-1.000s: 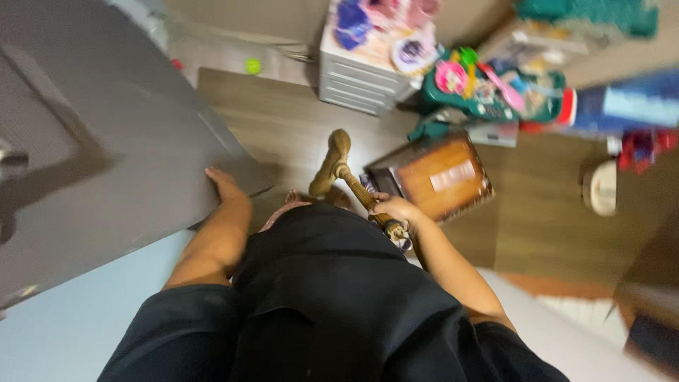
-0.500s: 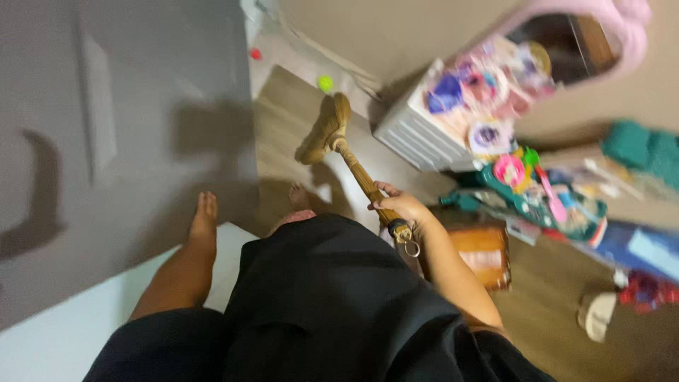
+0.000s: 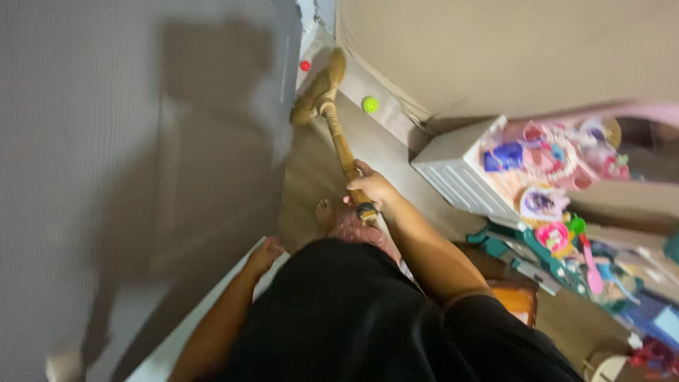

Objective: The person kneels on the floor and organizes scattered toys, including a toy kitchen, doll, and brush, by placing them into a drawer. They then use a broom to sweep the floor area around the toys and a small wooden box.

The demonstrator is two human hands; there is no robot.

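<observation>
Head view, looking down past my black clothing. My right hand (image 3: 373, 188) grips the top of a short broom's handle (image 3: 341, 145), fingers (image 3: 363, 170) wrapped tightly around the brown, banded shaft just above its dark end cap. The handle slopes away from me toward the corner of the room, where the tan broom head (image 3: 316, 92) lies on the wooden floor (image 3: 311, 170), close against the grey door panel (image 3: 141, 141) and the foot of the beige wall (image 3: 495, 49). A small red ball (image 3: 305, 66) sits just beside the broom head on the door side; a yellow-green ball (image 3: 370, 105) lies near it along the skirting.

My left hand (image 3: 265, 253) hangs low beside my hip, touching or nearly touching the pale edge at the foot of the grey panel; the fingers look loosely together, holding nothing, though blur keeps me from telling exactly. One bare foot (image 3: 325, 211) shows on the floor below the right hand.

To the right stands a white drawer unit (image 3: 456, 173) topped with pink and purple toys, with more coloured plastic toys (image 3: 566, 244) heaped beside it.
</observation>
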